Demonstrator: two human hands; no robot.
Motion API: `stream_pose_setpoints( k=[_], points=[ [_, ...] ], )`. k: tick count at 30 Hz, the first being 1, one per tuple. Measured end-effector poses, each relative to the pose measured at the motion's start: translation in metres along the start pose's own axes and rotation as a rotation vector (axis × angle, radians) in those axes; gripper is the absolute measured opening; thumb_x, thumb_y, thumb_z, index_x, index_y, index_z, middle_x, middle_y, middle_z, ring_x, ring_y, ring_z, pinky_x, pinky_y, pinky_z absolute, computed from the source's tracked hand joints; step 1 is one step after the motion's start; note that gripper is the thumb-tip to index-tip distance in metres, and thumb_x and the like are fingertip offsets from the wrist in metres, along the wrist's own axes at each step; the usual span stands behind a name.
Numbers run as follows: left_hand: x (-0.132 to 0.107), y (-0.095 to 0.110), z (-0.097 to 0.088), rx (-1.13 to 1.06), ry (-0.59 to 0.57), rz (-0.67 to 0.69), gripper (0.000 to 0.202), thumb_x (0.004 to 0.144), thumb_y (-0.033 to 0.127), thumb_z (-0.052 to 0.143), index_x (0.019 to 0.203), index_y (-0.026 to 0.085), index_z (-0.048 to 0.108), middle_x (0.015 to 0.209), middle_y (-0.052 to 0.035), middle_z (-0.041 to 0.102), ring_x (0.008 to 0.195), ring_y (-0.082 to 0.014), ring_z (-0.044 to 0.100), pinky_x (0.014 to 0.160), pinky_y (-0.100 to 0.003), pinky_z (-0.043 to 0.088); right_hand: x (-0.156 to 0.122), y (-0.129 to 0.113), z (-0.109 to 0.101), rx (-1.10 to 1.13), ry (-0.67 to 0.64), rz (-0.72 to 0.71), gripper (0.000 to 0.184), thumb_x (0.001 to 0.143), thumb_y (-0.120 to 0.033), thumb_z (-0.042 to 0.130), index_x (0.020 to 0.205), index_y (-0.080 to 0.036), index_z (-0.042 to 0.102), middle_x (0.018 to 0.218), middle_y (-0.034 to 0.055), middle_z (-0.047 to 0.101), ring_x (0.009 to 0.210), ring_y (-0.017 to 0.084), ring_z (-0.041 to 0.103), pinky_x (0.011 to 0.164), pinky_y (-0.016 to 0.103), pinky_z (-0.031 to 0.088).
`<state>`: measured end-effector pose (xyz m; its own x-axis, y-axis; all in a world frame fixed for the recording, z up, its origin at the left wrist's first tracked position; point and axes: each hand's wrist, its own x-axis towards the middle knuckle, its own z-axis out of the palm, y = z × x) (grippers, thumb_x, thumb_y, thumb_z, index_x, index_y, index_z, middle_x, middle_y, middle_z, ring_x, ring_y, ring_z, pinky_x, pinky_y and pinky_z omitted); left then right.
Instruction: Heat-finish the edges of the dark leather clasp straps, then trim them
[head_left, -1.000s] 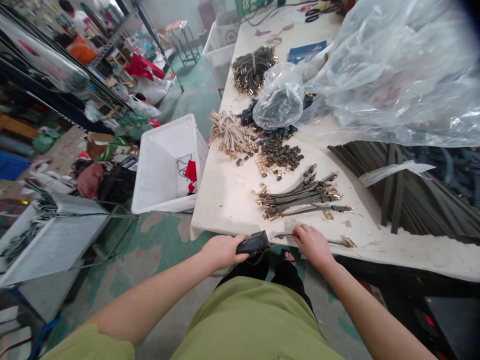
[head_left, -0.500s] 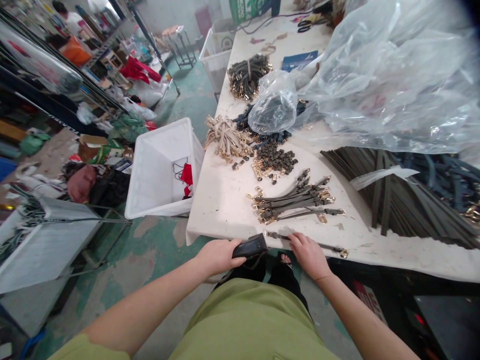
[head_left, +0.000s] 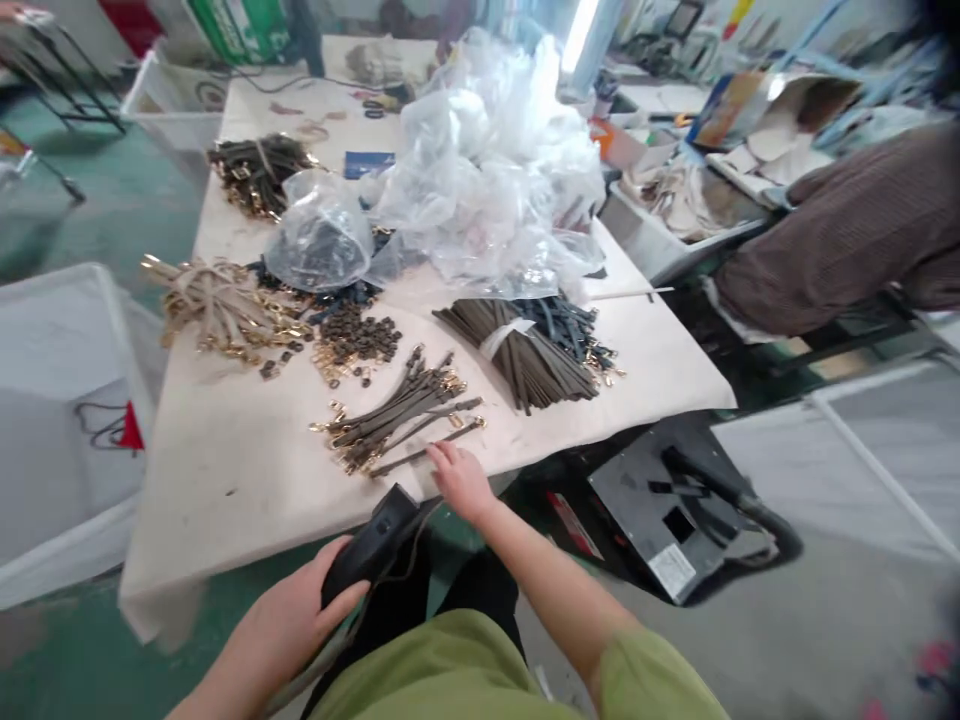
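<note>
My left hand (head_left: 330, 590) is wrapped round a black hand-held tool (head_left: 371, 540), which trails a cord below the near edge of the table. Its front end points up toward the tabletop. A thin dark strap (head_left: 405, 462) with a gold-coloured ring at its right end lies beside a pile of similar straps. On this strap rest the closed fingers of my right hand (head_left: 457, 480). The strap pile (head_left: 397, 405), with gold-coloured metal ends, is just beyond it. Several small dark loops (head_left: 360, 335) are heaped farther back.
Beige straps (head_left: 217, 305) and a dark bundle (head_left: 262, 170) lie along the left side of the white table (head_left: 225, 450). Clear plastic bags (head_left: 487, 170) cover the back. A tied bundle of long strips (head_left: 525, 360) lies right. A black machine (head_left: 675, 510) stands below; a person's leg (head_left: 847, 230) shows right.
The view has swung right, showing more of the table's right side and the machine. My right hand and the strap have moved slightly closer to the pile; the left hand still holds the tool.
</note>
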<state>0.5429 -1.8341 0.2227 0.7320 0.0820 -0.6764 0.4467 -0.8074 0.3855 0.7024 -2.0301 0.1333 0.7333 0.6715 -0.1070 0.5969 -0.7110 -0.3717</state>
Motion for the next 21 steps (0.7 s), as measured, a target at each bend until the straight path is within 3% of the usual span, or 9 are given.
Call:
stream_pose_setpoints(
  k=[4,8,13,16,19,21],
  points=[
    [0.004,0.068,0.033,0.055,0.010,0.087,0.059,0.076,0.043,0.039,0.128,0.017,0.030,0.120,-0.0075,0.054,0.104,-0.0228,0.054,0.087,-0.030,0.041,-0.104,0.034,0.001,0.193,0.049,0.118,0.041,0.078,-0.018,0.044,0.119,-0.019,0.044,0.114,0.0088,0.051,0.100,0.019,0.048,0.084,0.033,0.040],
    [0.020,0.184,0.084,0.167,-0.006,0.210,0.062,0.076,0.036,0.039,0.132,0.015,0.024,0.128,-0.0091,0.046,0.111,-0.0217,0.049,0.092,-0.032,0.038,-0.230,0.111,0.000,0.315,0.064,0.267,0.033,0.077,-0.018,0.044,0.110,-0.021,0.051,0.104,0.0067,0.056,0.095,0.018,0.052,0.082,0.031,0.042],
    [0.045,0.360,0.180,0.378,-0.105,0.439,0.065,0.075,0.036,0.045,0.134,0.016,0.024,0.126,-0.0101,0.048,0.110,-0.0216,0.049,0.091,-0.029,0.038,-0.388,0.222,-0.020,0.407,0.137,0.636,0.031,0.078,-0.017,0.039,0.102,-0.020,0.057,0.098,0.0066,0.060,0.095,0.017,0.054,0.084,0.029,0.042],
    [0.063,0.456,0.244,0.529,-0.154,0.517,0.062,0.077,0.039,0.043,0.132,0.014,0.026,0.116,-0.0136,0.056,0.102,-0.0243,0.055,0.084,-0.031,0.042,-0.480,0.269,-0.026,0.468,0.203,0.885,0.033,0.079,-0.022,0.035,0.102,-0.019,0.057,0.097,0.0076,0.061,0.091,0.017,0.056,0.082,0.029,0.043],
    [0.083,0.529,0.298,0.633,-0.175,0.532,0.056,0.079,0.041,0.040,0.127,0.013,0.029,0.104,-0.0134,0.061,0.093,-0.0251,0.059,0.077,-0.032,0.045,-0.557,0.293,-0.013,0.527,0.287,1.094,0.036,0.079,-0.031,0.035,0.103,-0.016,0.057,0.097,0.0096,0.061,0.091,0.019,0.058,0.082,0.030,0.044],
    [0.097,0.563,0.322,0.727,-0.183,0.541,0.053,0.080,0.040,0.038,0.125,0.013,0.029,0.101,-0.0129,0.063,0.091,-0.0241,0.060,0.074,-0.031,0.046,-0.593,0.300,0.006,0.594,0.330,1.179,0.038,0.077,-0.035,0.035,0.101,-0.017,0.058,0.098,0.0102,0.062,0.091,0.019,0.058,0.082,0.030,0.044]
  ],
)
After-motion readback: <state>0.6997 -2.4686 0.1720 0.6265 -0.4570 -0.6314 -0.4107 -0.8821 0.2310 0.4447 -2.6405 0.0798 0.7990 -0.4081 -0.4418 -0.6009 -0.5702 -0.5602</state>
